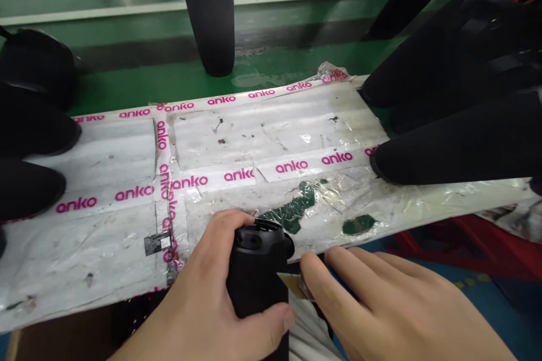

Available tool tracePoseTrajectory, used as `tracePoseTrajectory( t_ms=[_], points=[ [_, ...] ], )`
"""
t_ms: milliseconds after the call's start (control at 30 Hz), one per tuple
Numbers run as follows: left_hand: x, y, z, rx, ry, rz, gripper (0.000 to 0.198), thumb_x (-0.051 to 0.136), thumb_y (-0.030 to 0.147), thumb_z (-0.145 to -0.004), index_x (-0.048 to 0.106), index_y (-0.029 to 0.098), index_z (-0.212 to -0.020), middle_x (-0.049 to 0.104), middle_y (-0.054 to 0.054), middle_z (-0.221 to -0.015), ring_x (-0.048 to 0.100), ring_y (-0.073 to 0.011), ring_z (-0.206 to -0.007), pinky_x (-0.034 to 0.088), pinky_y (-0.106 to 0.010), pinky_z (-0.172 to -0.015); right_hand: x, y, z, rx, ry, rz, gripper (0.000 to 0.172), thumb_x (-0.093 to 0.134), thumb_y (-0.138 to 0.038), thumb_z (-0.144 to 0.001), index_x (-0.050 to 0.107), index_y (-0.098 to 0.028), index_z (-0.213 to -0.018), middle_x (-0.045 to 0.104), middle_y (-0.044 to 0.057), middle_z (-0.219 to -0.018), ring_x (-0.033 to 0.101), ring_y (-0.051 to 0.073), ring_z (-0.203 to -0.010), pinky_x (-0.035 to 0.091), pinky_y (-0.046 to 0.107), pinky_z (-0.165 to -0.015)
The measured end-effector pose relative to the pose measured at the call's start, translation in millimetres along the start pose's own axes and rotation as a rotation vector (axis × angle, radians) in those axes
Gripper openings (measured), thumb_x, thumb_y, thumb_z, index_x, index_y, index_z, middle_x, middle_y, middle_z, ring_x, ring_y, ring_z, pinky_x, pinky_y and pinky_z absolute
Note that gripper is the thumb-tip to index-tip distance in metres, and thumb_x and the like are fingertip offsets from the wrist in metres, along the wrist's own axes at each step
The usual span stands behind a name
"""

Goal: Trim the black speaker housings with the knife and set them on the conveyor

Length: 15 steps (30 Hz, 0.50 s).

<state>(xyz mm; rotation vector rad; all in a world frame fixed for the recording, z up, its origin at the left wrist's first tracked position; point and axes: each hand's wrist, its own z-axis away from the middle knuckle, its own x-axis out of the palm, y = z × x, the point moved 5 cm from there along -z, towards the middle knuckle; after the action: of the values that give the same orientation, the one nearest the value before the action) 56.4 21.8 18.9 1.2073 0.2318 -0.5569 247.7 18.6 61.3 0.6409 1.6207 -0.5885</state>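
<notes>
My left hand (203,299) is wrapped round a black fabric-covered cylinder (256,276) with a black plastic end cap, held upright at the near edge of the workbench. My right hand (389,304) lies beside it on the right, fingers stretched toward the cylinder. Its fingertips touch a small tan label or tab (292,285) on the cylinder's side. The lower part of the cylinder is hidden between my hands.
The bench is covered with a white board (105,248) sealed in clear film and pink "anko" tape. Several black cylinders lie at the right (457,146) and left (29,186). One stands upright (212,16) on the green conveyor (127,84) behind.
</notes>
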Motion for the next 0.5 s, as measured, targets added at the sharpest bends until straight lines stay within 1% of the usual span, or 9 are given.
tracePoseTrajectory(
  t_ms=[133,267,400,500],
  points=[
    [0.7,2.1,-0.3,-0.001,0.032,0.005,0.071,0.081,0.026,-0.070,0.054,0.038,-0.135,0.064,0.000,-0.144,0.070,-0.0314,-0.129,0.057,-0.054,-0.113,9.2,-2.7,-9.9,-0.026,-0.036,-0.034,0.027,0.032,-0.016,-0.114,0.055,-0.021,-0.127,0.067,-0.002,-0.086,0.065,0.018,-0.066,0.045,0.036,-0.062],
    [3.2,2.1,-0.3,0.025,0.038,0.005,0.075,0.081,0.022,-0.067,0.054,0.037,-0.135,0.065,-0.001,-0.141,0.071,-0.0298,-0.125,0.057,-0.055,-0.115,14.5,-2.9,-11.2,-0.018,-0.058,-0.031,0.027,0.034,-0.016,-0.111,0.055,-0.021,-0.128,0.066,-0.003,-0.086,0.064,0.018,-0.067,0.045,0.036,-0.062],
    [6.4,0.3,0.1,0.057,0.044,-0.017,0.083,0.084,0.020,-0.066,0.052,0.036,-0.141,0.061,-0.005,-0.149,0.069,-0.0333,-0.134,0.056,-0.057,-0.119,16.7,-1.6,-9.5,-0.032,-0.053,-0.010,0.027,0.042,-0.013,-0.105,0.056,-0.021,-0.127,0.066,-0.003,-0.086,0.064,0.018,-0.067,0.044,0.036,-0.061],
    [7.3,-1.7,-0.8,0.088,0.041,-0.032,0.092,0.085,0.016,-0.064,0.049,0.038,-0.146,0.061,-0.007,-0.150,0.070,-0.0348,-0.134,0.059,-0.056,-0.116,15.0,-0.2,-8.6,-0.034,-0.042,0.002,0.027,0.047,-0.012,-0.102,0.056,-0.022,-0.125,0.066,-0.003,-0.085,0.064,0.018,-0.067,0.044,0.036,-0.062]
  ],
)
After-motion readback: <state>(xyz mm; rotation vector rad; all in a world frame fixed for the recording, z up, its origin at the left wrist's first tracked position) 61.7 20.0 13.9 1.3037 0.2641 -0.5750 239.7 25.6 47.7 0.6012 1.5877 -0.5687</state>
